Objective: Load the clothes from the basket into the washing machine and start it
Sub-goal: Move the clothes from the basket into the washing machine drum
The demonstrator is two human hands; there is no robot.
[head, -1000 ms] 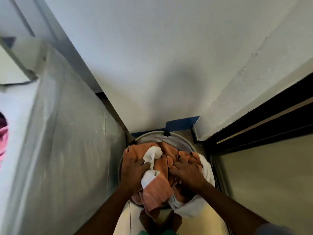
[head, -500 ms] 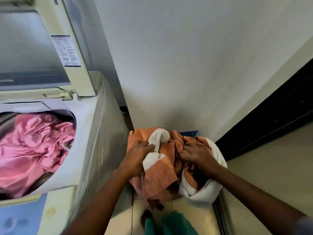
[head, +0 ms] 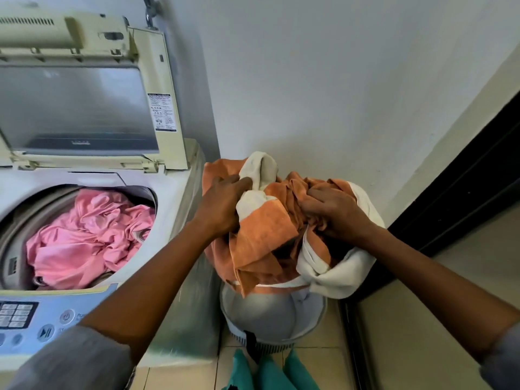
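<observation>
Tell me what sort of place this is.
Probably a home laundry corner: an open top-loading washer with pink clothes inside, and a basket of orange cloth beside it.

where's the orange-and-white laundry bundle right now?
Head view, centre-right: the orange-and-white bundle is gripped by the left hand and right hand over the grey basket, right of the open washing machine.

Plain white wall [head: 337,80] behind, evenly lit; pale cream tiled floor [head: 323,360] below; dark door frame [head: 461,187] slanting down the right; grey pipe [head: 148,12] up top, left.
</observation>
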